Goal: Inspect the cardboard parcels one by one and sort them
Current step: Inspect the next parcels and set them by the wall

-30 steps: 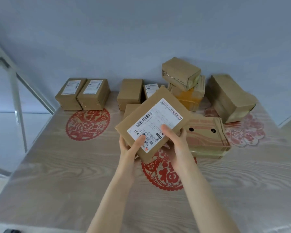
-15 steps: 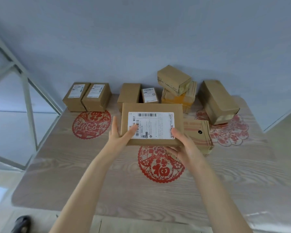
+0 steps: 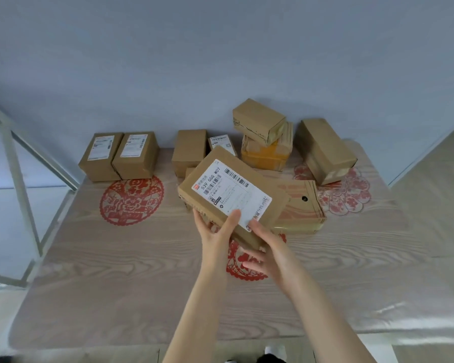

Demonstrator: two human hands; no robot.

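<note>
A flat cardboard parcel (image 3: 249, 176) with a white shipping label facing up is held above the table's middle, turned diagonally. My left hand (image 3: 215, 231) grips its near left edge, thumb lying on the label. My right hand (image 3: 266, 251) holds the near right corner, thumb on top and fingers spread beneath. Two labelled boxes (image 3: 119, 155) stand side by side at the back left. A plain box (image 3: 189, 150) and a small labelled one (image 3: 222, 142) stand at the back centre.
At the back right a brown box (image 3: 258, 121) is stacked on a yellow-taped one (image 3: 266, 153), beside a long box (image 3: 325, 150). A flat striped carton (image 3: 302, 213) lies right of the held parcel. Red paper cuttings (image 3: 131, 200) decorate the wood-grain table (image 3: 116, 271). A metal frame (image 3: 19, 179) stands left.
The held parcel has turned clockwise from square to diagonal, its label now slanting. My hands have shifted to its near edge, the right hand lower and more open.
</note>
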